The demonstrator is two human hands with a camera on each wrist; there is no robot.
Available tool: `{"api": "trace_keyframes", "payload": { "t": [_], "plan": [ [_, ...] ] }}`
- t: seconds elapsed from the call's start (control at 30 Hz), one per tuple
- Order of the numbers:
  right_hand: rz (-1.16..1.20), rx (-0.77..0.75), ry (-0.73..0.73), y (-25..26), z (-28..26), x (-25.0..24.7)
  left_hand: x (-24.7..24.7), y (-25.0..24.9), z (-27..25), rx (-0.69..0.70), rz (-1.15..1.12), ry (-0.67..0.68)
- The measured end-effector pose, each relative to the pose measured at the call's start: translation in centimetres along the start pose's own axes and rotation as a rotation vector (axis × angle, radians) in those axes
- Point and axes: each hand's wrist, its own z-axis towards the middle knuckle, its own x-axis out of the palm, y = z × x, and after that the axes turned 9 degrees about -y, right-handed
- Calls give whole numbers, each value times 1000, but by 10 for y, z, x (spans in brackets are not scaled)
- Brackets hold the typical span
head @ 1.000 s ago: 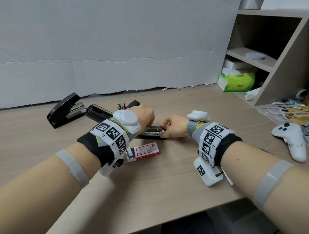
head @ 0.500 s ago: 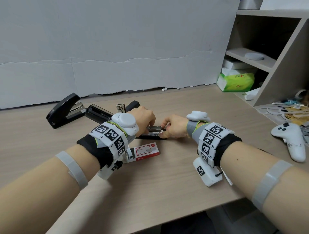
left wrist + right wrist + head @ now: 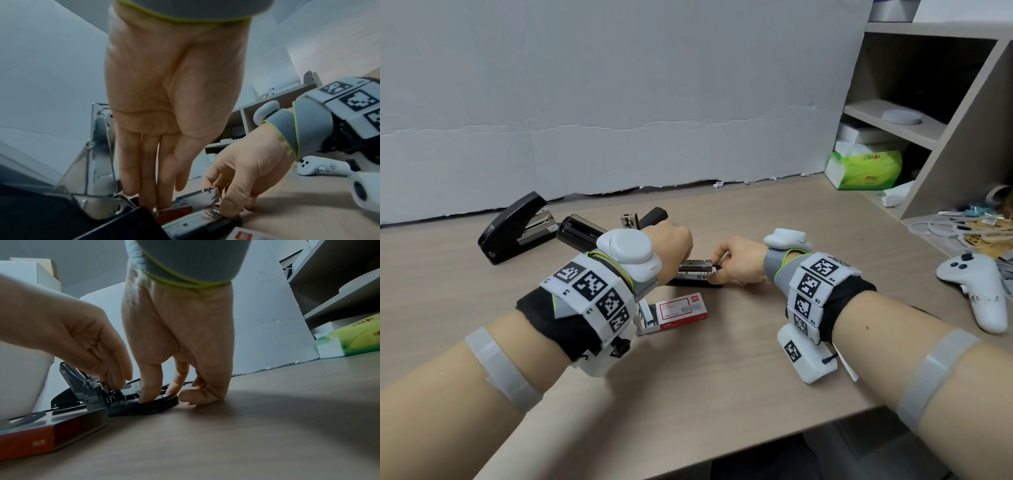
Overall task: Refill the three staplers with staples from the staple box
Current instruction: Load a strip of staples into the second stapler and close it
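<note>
A black stapler (image 3: 693, 274) lies folded open on the desk between my hands, its metal magazine (image 3: 197, 194) exposed. The straight fingers of my left hand (image 3: 152, 199) reach down into the rear of the magazine, with the thumb free beside them. My right hand (image 3: 160, 394) pinches the stapler's front end between thumb and forefinger, its other fingers curled on the desk. The red and white staple box (image 3: 681, 310) lies just in front of the stapler, its tray slid out to the left. Two more black staplers (image 3: 513, 229) (image 3: 578, 231) lie open at the back left.
A white game controller (image 3: 976, 291) and a tangle of cables (image 3: 962, 229) lie at the right. A shelf unit (image 3: 935, 137) with a green tissue pack (image 3: 866, 168) stands at the back right. White board (image 3: 619, 102) backs the desk (image 3: 722, 377).
My left hand has shifted very slightly over the stapler's magazine. The right hand keeps its pinch on the front end. Nothing else has moved.
</note>
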Motion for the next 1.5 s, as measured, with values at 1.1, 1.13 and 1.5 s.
{"api": "trace_keyframes", "payload": {
  "t": [1.1,1.13,1.5],
  "plan": [
    [40,51,36,2,0,-5,-1,109,-23,-400,-525,-812],
    [36,54,39,2,0,-5,6,116,-23,-456,-505,-748],
    [71,66,44,3,-4,-7,32,122,-19,-537,-769,-602]
  ]
}}
